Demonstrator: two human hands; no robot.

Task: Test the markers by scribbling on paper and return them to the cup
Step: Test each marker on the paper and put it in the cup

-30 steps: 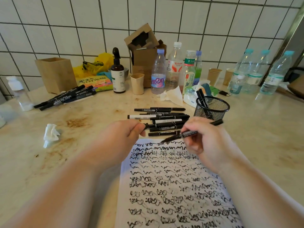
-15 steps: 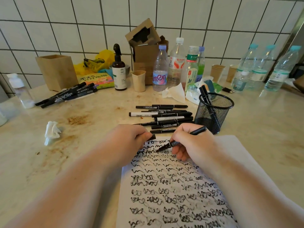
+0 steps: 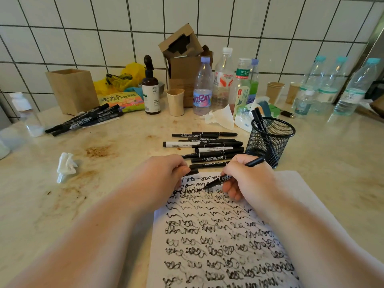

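Right hand [image 3: 247, 179] clamped on a black marker [image 3: 225, 178], tip on the paper [image 3: 218, 235] near its top edge, frame center. Left hand [image 3: 160, 175] pinches a black cap [image 3: 192, 171] at the sheet's top-left corner. Mesh cup [image 3: 270, 140] center-right holds 2 markers [image 3: 258, 119]; loose marker pile [image 3: 207, 147] just left of it.

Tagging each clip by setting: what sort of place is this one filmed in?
Probably a kitchen or pantry counter doing duty as a workbench: a white tiled wall behind a stained beige stone countertop, crowded with clear plastic drink bottles and brown paper cups.
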